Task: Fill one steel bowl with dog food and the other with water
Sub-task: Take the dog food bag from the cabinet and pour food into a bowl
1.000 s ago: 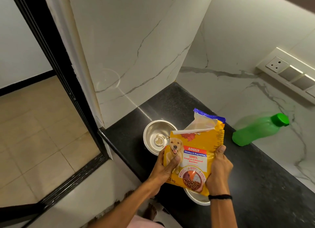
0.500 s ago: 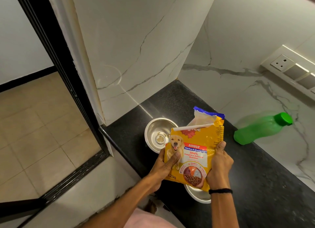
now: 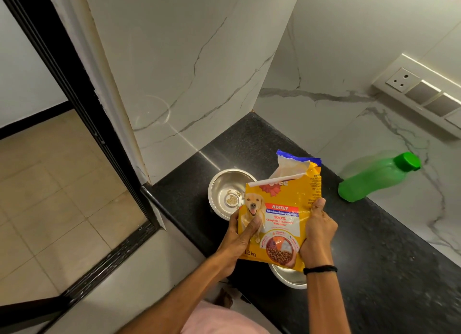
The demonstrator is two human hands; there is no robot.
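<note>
A glossy yellow dog food bag [image 3: 279,216], crinkled plastic with a torn-open blue-edged top, was held upright above the black speckled stone counter [image 3: 374,271]. The left hand [image 3: 238,243] was closed on its lower left edge, thumb pressed across the printed picture of a golden dog; the right hand [image 3: 318,233] gripped the right edge, thumb on the front and the other fingers behind. A thin black band [image 3: 320,269] circled the right wrist.

The front read "ADULT" on a red strip, "Chicken & Vegetables" on blue, "100% Complete & Balanced Nutrition" below it, and "1.2 kg" at the bottom corner; the brand name at the folded top was only partly legible. Small print ran down the side panel, too fine to read.

A round polished steel bowl [image 3: 230,192] sat on the counter just beyond the bag's left side, with a few pale kibble pieces at its bottom. A second steel bowl [image 3: 287,278] showed only its rim under the bag's lower edge. A translucent green plastic bottle [image 3: 374,181] with a green screw cap stood well to the right against the white veined marble wall [image 3: 187,71], below a white switch panel [image 3: 424,94].
</note>
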